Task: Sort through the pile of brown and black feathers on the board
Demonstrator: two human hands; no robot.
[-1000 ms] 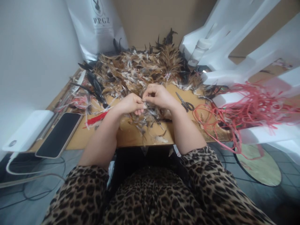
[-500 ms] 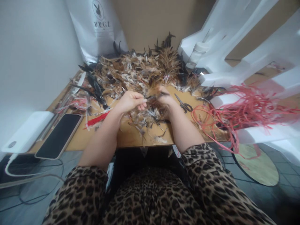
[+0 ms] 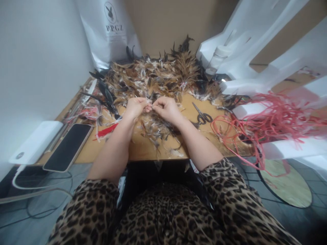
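My left hand point(image 3: 138, 106) is closed in a pinch, with a thin white strand point(image 3: 148, 101) at its fingertips. Its fingertips nearly meet those of my right hand point(image 3: 166, 109), which is also pinched at the strand. Whether a feather is between the fingers is too small to make out. Beneath my hands lies a loose scatter of grey-brown feathers point(image 3: 158, 132). Just beyond them spreads a large heap of brown and white feathers point(image 3: 153, 73). Black-handled scissors point(image 3: 202, 115) lie to the right of my right hand.
A red strip bundle point(image 3: 107, 131), a phone point(image 3: 68, 147) and a white power bank point(image 3: 37, 142) with a cable lie left. Tangled pink strips point(image 3: 278, 117) hang over the right side, near white foam pieces point(image 3: 245, 86) and a clear bottle point(image 3: 217, 60). A silver bag point(image 3: 112, 41) stands behind.
My right hand has moved left from the brown feathers to meet my left hand, its fingers now pinched. My left hand stays nearly in place. The view has shifted slightly.
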